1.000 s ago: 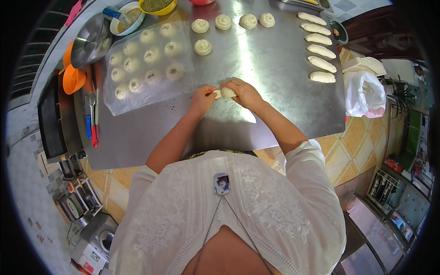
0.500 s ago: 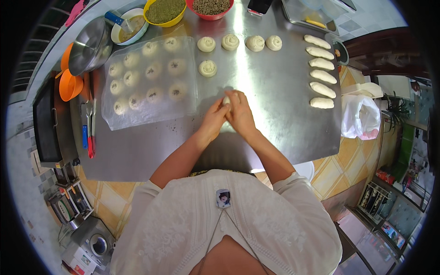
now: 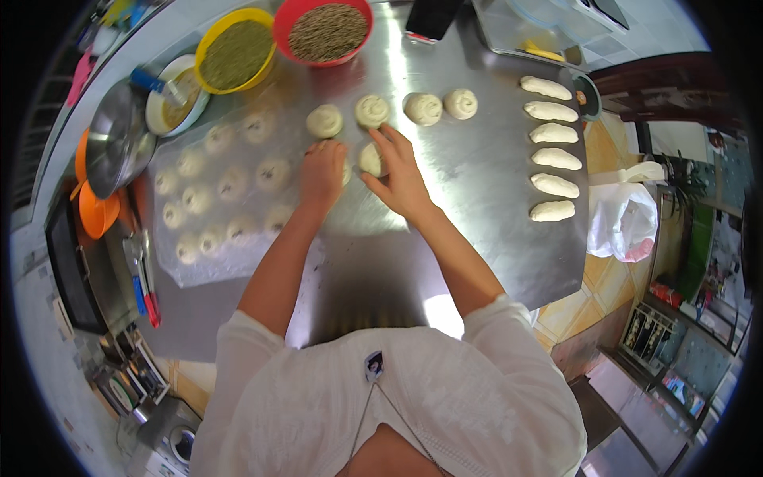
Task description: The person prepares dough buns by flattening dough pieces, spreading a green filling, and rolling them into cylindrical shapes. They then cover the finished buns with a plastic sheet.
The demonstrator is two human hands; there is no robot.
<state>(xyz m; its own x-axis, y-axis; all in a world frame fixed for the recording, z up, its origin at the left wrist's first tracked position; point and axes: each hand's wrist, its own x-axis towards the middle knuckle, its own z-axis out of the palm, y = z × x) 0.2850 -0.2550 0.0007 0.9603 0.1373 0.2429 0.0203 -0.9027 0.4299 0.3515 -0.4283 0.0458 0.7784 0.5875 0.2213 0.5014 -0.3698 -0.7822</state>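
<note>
My right hand (image 3: pixel 400 176) has its thumb and fingers around a coiled dough ball (image 3: pixel 370 160) standing on the metal table. Beside it, my left hand (image 3: pixel 322 171) lies with fingers stretched forward over another dough ball (image 3: pixel 346 172), of which only an edge shows. Just beyond the left fingertips sits a coiled dough ball (image 3: pixel 324 121). Further along that row are a swirled dough ball (image 3: pixel 372 111) close to my right fingertips, then a third dough ball (image 3: pixel 423 109) and a small one (image 3: pixel 461 103).
At left, a clear plastic sheet (image 3: pixel 183 266) covers several filled dough rounds. Several long dough pieces (image 3: pixel 554 159) line the right edge. Along the back stand a yellow bowl (image 3: pixel 204 78), a red bowl (image 3: pixel 280 36), a metal bowl (image 3: pixel 119 151) and a phone (image 3: pixel 433 20). Red-handled tongs (image 3: pixel 152 310) lie at left.
My hands were together around a small dough piece; now they are apart and further forward. A coiled dough ball stands under my right hand, and my left hand covers the one in the nearer row.
</note>
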